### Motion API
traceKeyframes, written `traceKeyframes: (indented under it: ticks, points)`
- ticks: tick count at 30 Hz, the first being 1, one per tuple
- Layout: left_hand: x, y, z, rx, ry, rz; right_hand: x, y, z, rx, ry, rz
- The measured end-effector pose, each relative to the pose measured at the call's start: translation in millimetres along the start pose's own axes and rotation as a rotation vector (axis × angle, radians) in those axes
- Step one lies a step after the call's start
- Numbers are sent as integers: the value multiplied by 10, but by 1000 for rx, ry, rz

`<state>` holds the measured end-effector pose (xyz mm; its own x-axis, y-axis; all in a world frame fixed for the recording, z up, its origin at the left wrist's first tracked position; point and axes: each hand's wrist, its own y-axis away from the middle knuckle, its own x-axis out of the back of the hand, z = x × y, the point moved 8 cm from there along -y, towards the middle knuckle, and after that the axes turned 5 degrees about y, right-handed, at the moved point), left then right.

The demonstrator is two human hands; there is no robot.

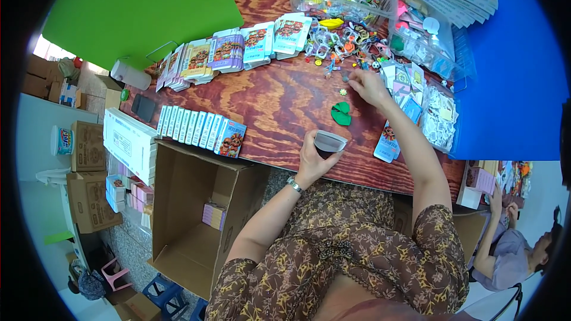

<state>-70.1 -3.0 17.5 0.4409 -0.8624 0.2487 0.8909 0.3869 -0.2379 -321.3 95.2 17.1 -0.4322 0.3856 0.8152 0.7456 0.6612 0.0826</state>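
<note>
My left hand (318, 159) is closed around a small open-topped carton (331, 141), its mouth tilted up near the table's front edge. My right hand (369, 88) reaches over the table with its fingers drawn together at the near edge of a pile of small colourful trinkets (339, 44). A tiny greyish thing shows at its fingertips, too small to name. Between the two hands lie a green felt-like piece (341, 113) and a little flower-shaped piece (343, 92).
Flat cartons (227, 50) fan out along the back left. A row of filled-looking boxes (196, 126) stands at the front left, above an open cardboard box (196, 220). Clear bins (333, 5) of trinkets and cards (410, 86) lie right. Another person (505, 255) sits at far right.
</note>
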Motion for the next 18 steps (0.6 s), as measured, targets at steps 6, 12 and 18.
traceKeyframes:
  ticks: [6, 12, 18]
  points:
    - [-12, 6, 18, 27, 42, -13, -41, -242, -35, -51, 375, 324]
    - [6, 25, -30, 8, 47, -7, -97, -250, 134, -86, -31, 96]
    - [12, 8, -7, -35, -22, 18, -146, 12, 27, -7, -510, -172]
